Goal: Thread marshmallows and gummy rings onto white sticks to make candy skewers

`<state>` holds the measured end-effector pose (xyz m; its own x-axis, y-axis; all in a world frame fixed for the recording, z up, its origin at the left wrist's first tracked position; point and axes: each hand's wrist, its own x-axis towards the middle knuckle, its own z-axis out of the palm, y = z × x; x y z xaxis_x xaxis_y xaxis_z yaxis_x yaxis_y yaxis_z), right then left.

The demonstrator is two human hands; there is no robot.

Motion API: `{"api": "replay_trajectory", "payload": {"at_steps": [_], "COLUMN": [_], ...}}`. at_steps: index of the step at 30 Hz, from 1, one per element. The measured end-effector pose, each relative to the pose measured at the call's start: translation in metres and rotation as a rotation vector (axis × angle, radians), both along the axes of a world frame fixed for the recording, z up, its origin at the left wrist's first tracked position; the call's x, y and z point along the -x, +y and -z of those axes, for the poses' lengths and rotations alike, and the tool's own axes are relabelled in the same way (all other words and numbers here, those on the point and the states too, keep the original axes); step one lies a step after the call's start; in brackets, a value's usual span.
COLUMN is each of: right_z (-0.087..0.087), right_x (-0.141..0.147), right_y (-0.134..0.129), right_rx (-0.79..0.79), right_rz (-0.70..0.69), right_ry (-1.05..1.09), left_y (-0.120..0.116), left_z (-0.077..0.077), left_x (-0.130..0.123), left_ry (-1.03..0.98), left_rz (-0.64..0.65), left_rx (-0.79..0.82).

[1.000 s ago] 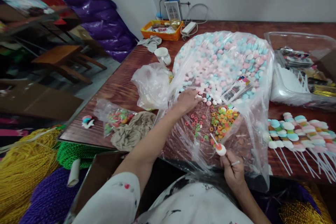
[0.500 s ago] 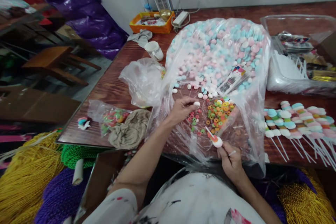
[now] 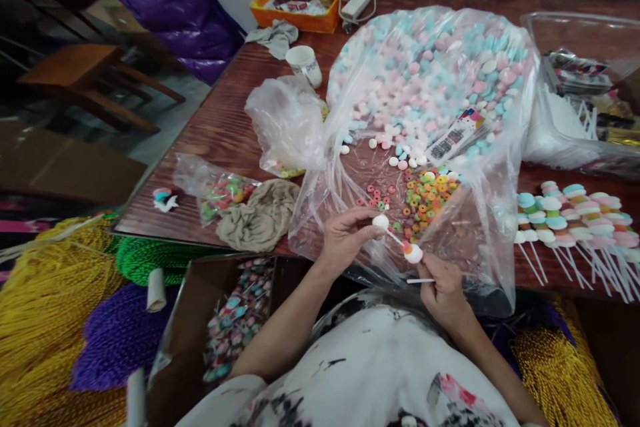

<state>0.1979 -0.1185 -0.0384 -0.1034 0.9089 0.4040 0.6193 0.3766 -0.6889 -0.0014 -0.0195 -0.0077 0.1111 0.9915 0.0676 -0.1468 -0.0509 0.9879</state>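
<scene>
My left hand pinches a white marshmallow at the upper tip of a thin white stick. Lower on that stick sit orange-red gummy rings and a white marshmallow, held by my right hand. Another white stick pokes out from the right fingers. Just beyond my hands, colourful gummy rings lie on a large clear plastic bag, with many pink, blue and white marshmallows behind them. A stack of printed labels rests on the marshmallows.
Finished marshmallow sticks lie at the right, below a clear plastic tub. A mug, an orange tray, a grey-brown cloth and a bag of gummies stand left. An open box sits below the table edge.
My left hand has brought its marshmallow down and right to the stick's tip. The loose white stick in my right hand now points left. The camera view has shifted.
</scene>
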Motion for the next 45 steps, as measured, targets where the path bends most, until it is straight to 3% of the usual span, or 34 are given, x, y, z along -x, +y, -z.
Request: {"api": "replay_trajectory", "payload": {"at_steps": [4,7,13,20,24,33,36,39,45], "right_z": [-0.003,-0.008,-0.017,-0.014,-0.015,-0.014,-0.011,-0.009,-0.006], "right_x": [-0.002,-0.003,0.003,0.021,0.024,0.034,0.03,0.024,0.024], "right_y": [-0.003,-0.005,-0.008,-0.01,-0.007,-0.002,0.0,0.002,0.001], "right_rx": [-0.008,0.01,0.115,0.083,0.088,0.115,0.138,0.124,0.107], "right_rz": [0.005,0.014,0.009,-0.101,-0.092,-0.1,-0.058,-0.022,-0.011], "right_ry": [-0.088,-0.139,-0.155,-0.001,0.081,0.155,0.17,0.152,0.112], "left_y": [-0.003,-0.006,-0.01,-0.011,-0.011,-0.014,-0.011,-0.005,-0.015], "left_z": [-0.003,-0.003,-0.002,-0.003,-0.006,-0.001,-0.003,-0.007,0.003], "left_x": [0.002,0.003,0.001,0.002,0.004,-0.002,-0.005,-0.005,-0.01], "left_ry": [0.22,0.322,0.439,0.466,0.501,0.502,0.375,0.233,0.351], "left_rz": [-0.024,-0.042,-0.1,-0.112,-0.075,-0.079,-0.092,-0.009,0.066], "left_rx": [-0.338,-0.483,-0.639,-0.698,-0.751,-0.683,-0.544,-0.356,-0.244]}}
